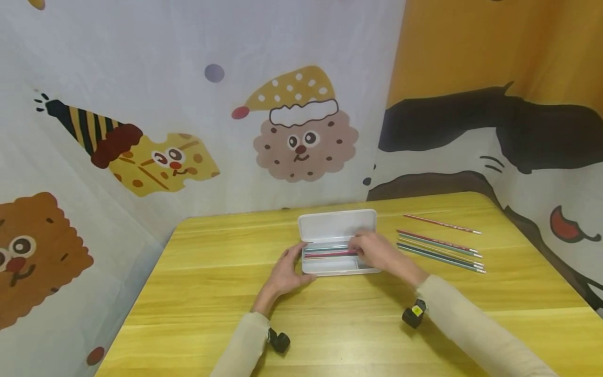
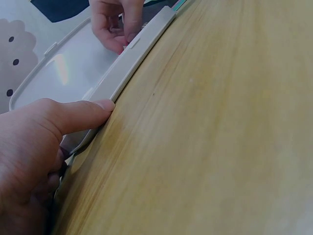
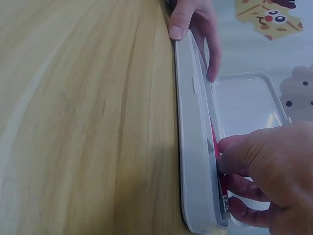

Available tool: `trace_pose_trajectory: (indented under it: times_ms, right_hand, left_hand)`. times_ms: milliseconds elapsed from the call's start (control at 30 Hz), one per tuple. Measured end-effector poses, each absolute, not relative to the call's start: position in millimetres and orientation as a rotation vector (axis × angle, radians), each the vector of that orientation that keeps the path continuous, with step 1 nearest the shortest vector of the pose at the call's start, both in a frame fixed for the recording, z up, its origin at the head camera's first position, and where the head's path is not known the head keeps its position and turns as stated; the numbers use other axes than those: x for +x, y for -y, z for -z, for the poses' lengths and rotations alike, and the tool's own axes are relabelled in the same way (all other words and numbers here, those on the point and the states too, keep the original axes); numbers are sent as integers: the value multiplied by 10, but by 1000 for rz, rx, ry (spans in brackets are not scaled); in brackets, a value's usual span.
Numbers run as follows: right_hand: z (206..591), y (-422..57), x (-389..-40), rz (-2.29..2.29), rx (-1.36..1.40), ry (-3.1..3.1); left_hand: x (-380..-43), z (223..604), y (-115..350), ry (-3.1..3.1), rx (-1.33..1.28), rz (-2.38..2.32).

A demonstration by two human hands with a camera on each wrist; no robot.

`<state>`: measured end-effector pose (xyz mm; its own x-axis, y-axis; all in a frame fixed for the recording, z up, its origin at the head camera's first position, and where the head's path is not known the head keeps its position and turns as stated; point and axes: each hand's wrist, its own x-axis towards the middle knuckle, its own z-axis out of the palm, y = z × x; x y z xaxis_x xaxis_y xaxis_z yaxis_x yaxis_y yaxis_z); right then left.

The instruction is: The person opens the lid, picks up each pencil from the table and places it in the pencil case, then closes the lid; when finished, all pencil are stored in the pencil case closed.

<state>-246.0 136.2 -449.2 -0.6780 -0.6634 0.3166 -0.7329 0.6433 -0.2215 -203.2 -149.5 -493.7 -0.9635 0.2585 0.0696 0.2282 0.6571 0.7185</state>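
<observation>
A white pencil case lies on the table with its lid raised at the back. Several pencils rest lengthwise in its rear compartment. My left hand grips the case's left end, thumb at the front edge and fingers toward the back. Over the right end, my right hand has its fingers inside the case. In the right wrist view, that hand's thumb and fingers pinch a red pencil near its metal-banded end. The tray's inside is mostly hidden in both wrist views.
To the right of the case, several pencils lie side by side on the table, white erasers pointing right. A single red pencil lies apart behind them. A curtain with cartoon prints hangs along the table's back edge.
</observation>
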Motion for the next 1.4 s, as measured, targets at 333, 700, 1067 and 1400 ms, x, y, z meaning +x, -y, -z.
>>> trace_pose_trajectory:
  times_ms: [333,700,1067,1400]
  right_hand:
    - [4503,-1364,-2473,-516,1146,2666]
    - [4395,-1764,-2402,-673,942,2701]
    - [4522,-2519,-2054,-619,781,2630]
    - [4684,-2924,-1867,-561,639,2576]
  left_hand:
    - [-2044,4935,1487,-2827,421,-1226]
    - [-2022,4941,1479,-2829,402,-1212]
    - [-2022,4921,1482,-2829,400,-1213]
    - [-2019,4928,1479,-2831,433,-1236]
